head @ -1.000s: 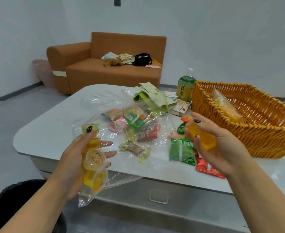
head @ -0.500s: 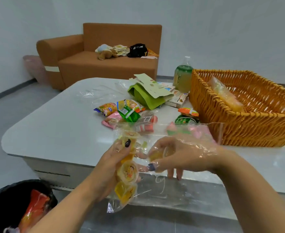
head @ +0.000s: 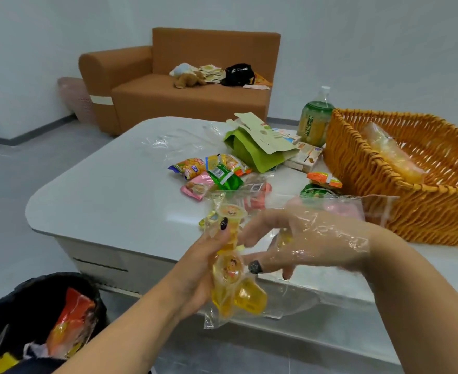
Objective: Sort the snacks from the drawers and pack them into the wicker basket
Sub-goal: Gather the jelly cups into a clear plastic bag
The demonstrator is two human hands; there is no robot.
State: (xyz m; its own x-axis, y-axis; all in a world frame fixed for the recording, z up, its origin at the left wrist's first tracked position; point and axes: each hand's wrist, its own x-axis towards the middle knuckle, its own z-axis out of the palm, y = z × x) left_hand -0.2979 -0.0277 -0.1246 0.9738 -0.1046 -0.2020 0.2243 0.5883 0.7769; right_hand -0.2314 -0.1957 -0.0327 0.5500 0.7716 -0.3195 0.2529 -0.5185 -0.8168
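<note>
My left hand (head: 199, 268) grips a clear plastic bag (head: 279, 300) from outside, fingers curled round the yellow jelly cups (head: 229, 268) stacked in it. My right hand (head: 317, 238) is pushed inside the bag's open mouth, its fingers curled round one more yellow jelly cup (head: 284, 236) that is mostly hidden. Both hands hover over the near table edge. The wicker basket (head: 384, 182) stands at the right with a yellowish packet (head: 392, 155) in it. Several loose snack packets (head: 222, 174) lie mid-table.
On the white table (head: 109, 201) sit a green paper bag (head: 249, 155), small boxes (head: 303, 157) and a green bottle (head: 314, 122) beside the basket. A black bin (head: 33, 319) with wrappers stands at the lower left. A brown sofa (head: 168, 98) is behind.
My right hand carried a jelly cup left from near the basket and went into the bag that my left hand holds. The view shifted down and left.
</note>
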